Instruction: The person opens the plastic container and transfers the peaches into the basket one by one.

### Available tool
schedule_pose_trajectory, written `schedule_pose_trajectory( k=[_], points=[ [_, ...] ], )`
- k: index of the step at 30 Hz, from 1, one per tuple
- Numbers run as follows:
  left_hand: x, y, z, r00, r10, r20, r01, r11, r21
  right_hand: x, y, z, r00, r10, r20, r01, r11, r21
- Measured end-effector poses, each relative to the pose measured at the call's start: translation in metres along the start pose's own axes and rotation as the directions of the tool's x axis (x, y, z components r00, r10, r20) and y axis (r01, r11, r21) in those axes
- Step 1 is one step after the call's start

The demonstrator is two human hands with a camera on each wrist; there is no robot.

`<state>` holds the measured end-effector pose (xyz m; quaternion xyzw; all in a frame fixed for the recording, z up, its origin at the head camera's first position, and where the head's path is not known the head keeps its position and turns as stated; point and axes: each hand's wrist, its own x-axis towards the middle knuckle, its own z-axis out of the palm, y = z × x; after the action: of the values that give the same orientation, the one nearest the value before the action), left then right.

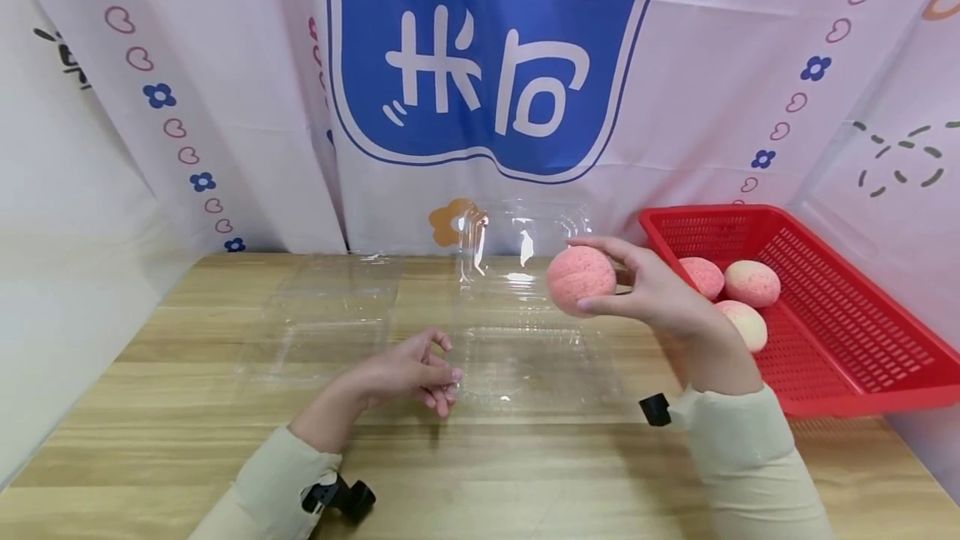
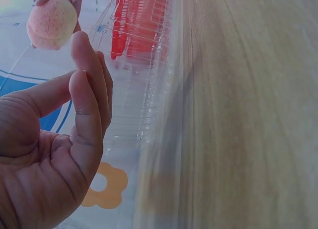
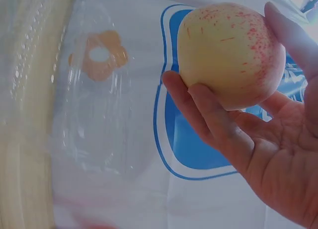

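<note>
In the head view my right hand [image 1: 663,294] holds a pink peach [image 1: 581,280] between thumb and fingers, raised above an opened clear plastic box [image 1: 525,369]. The right wrist view shows the pale yellow side of this peach [image 3: 226,57], flecked with red. The box's lid stands raised at the back, against the curtain. By the box's left edge is my left hand [image 1: 416,373], its fingers loosely bent and nothing held in them. In the left wrist view, the left hand's thumb [image 2: 52,95] comes close to its fingers. Whether that hand touches the box I cannot tell.
A red plastic basket [image 1: 870,403] at the right holds three more peaches, one pink [image 1: 702,277] and two paler [image 1: 752,283]. Another clear plastic box [image 1: 322,332] lies left of the first. A printed white curtain [image 1: 255,140] hangs behind the wooden table [image 1: 480,473].
</note>
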<state>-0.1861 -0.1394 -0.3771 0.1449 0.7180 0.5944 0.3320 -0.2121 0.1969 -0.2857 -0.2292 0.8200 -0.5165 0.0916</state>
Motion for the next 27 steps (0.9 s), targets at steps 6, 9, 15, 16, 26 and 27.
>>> schedule_pose_trajectory(
  k=[6, 9, 15, 16, 26, 27],
  points=[
    [0.0, 0.0, 0.0, 1.0, 0.001, 0.002, -0.001, 1.0, -0.002, -0.013, -0.009, -0.017, 0.998, 0.009, -0.056, -0.016, 0.992, -0.123],
    [0.001, -0.001, 0.0, 1.0, 0.003, 0.003, -0.003, 1.0, -0.005, -0.021, -0.014, -0.026, 0.996, 0.016, -0.083, -0.029, 0.986, -0.162],
    [0.002, -0.001, -0.001, 1.0, 0.001, -0.002, -0.001, 1.0, -0.01, -0.035, -0.018, -0.051, 0.986, 0.016, -0.164, -0.057, 0.966, -0.252],
    [0.002, -0.001, -0.001, 1.0, 0.0, -0.005, 0.0, 1.0, -0.009, -0.037, -0.017, -0.056, 0.983, 0.029, -0.179, -0.076, 0.962, -0.262],
    [0.002, 0.0, -0.001, 1.0, -0.008, -0.01, 0.008, 1.0, 0.0, -0.059, -0.009, -0.101, 0.963, 0.094, -0.254, -0.179, 0.924, -0.338],
    [0.002, 0.0, -0.001, 1.0, -0.009, -0.009, 0.009, 1.0, -0.001, -0.06, -0.007, -0.106, 0.963, 0.087, -0.255, -0.175, 0.922, -0.346]
  ],
)
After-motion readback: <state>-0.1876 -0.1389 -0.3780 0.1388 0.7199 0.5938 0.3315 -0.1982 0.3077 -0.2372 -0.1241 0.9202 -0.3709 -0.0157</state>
